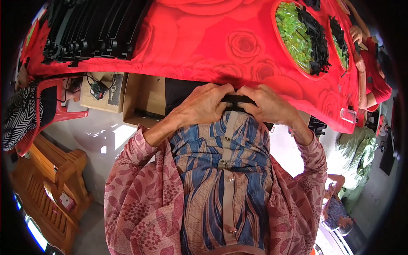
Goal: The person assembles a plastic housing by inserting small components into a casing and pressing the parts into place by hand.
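Note:
Close to my body, just below the table's front edge, I hold a black strip-like piece (234,99) between both hands. My left hand (206,102) pinches its left end, with the fingers curled and the thumb beneath. On the other end, my right hand (268,105) closes in the same way. The ends of the piece are hidden under my fingers, so its exact kind cannot be made out. Black cloth or sheet (178,92) lies beneath my left wrist. Beyond my hands stretches a table with a red rose-patterned cover (204,46).
Long black plastic parts (91,32) lie in rows at the table's far left. A round red tray (278,36) at right holds small green and black pieces; another sits beyond it. Left are cardboard boxes (144,91), a red chair (63,114) and a wooden bench (46,187). Other people sit nearby.

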`<state>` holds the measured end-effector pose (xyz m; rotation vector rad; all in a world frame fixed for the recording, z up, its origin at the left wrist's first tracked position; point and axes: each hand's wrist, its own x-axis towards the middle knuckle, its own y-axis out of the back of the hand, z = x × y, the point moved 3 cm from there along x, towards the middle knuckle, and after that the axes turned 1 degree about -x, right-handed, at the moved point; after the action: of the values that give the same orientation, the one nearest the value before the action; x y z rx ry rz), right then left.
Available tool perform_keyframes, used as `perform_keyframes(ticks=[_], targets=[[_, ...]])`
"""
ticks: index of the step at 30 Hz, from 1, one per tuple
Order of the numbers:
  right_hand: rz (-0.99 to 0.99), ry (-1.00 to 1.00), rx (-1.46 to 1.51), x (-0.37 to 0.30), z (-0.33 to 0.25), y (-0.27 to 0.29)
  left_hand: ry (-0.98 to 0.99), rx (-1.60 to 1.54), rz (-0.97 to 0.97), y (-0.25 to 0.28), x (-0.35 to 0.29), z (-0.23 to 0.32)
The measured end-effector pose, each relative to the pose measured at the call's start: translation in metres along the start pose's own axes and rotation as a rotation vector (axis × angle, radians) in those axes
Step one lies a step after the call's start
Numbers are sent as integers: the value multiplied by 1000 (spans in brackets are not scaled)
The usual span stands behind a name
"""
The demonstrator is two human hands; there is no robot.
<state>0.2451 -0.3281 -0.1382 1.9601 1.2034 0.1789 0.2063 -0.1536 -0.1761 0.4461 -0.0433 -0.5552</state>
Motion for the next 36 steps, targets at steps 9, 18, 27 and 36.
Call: perform_keyframes(ticks=[9, 18, 27, 36], targets=[[3, 91, 314, 5, -18, 45, -28, -383, 26, 10, -3, -3], [405, -22, 537, -2, -25, 57, 112, -737, 156, 19, -4, 4], [537, -33, 519, 2, -40, 53, 35, -605, 353, 22, -3, 14], [245, -48, -145, 16, -29, 38, 52, -117, 270, 22, -1, 2]])
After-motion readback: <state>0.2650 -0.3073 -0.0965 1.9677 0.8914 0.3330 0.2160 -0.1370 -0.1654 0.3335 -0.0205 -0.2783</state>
